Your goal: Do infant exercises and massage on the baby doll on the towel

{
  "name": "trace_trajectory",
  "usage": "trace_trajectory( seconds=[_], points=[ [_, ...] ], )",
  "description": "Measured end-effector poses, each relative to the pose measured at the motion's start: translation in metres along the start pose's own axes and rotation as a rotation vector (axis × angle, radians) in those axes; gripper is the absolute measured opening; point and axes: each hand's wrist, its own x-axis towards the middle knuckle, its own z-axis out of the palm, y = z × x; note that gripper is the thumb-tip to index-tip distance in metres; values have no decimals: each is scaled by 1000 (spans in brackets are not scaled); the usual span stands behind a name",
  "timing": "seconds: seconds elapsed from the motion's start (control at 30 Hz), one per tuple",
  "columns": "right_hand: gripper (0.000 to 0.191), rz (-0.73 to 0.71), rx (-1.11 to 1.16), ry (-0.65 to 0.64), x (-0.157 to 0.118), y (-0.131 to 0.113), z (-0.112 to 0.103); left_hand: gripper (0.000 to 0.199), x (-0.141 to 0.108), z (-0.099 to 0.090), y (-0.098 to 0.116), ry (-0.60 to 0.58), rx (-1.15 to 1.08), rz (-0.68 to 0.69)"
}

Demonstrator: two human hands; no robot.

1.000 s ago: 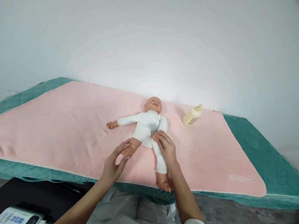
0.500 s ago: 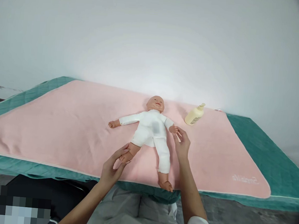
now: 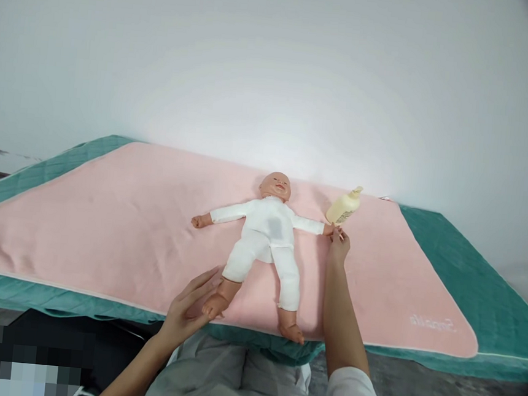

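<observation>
From my remote seat, at far left I see a plush-looking green cover (image 3: 43, 180), quilted, spreading out beneath a soft pink mat (image 3: 119, 210) with a pale edging and a few wrinkles. Further right, a left hand (image 3: 187, 308) cups the air beside a doll's foot, its grip apart, thumb and fingers to either side; whether the fingertips touch the leg I cannot tell. At center, the doll (image 3: 267, 213) lies face up on the mat, its white cloth body marked by a gray patch on the belly, its bald head, fists and feet smooth and peach-colored. The head points toward the pale wall (image 3: 275, 69), the feet toward the near edge, the long axis running almost straight between them; the arms stretch out sideways and the legs part, the left one in my view slanting outward. At the far end of the other arm, a right hand (image 3: 339, 244) has its grip pinched together on the doll's small fist. Just behind it, a rounded pale-yellow bottle (image 3: 343, 208) with a pump top and dark print leans rightward in my view; mirrored white lettering (image 3: 433, 322) marks the mat's near right corner.
</observation>
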Motion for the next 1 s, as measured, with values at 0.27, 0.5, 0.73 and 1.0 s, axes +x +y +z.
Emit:
trace_trajectory(
  seconds=[0.27, 0.5, 0.73, 1.0],
  points=[
    [53, -8, -45, 1, 7, 13, -8, 53, -13, -3, -2, 18, 21, 140],
    [51, -23, -64, -14, 7, 17, -11, 42, -20, -4, 13, 28, 45, 123],
    [52, -38, -62, -39, 5, 18, -15, 37, -34, -5, 11, 1, 13, 70],
    [54, -41, -61, -52, 3, 17, -15, 52, -39, 1, 5, 24, 36, 32]
  ],
)
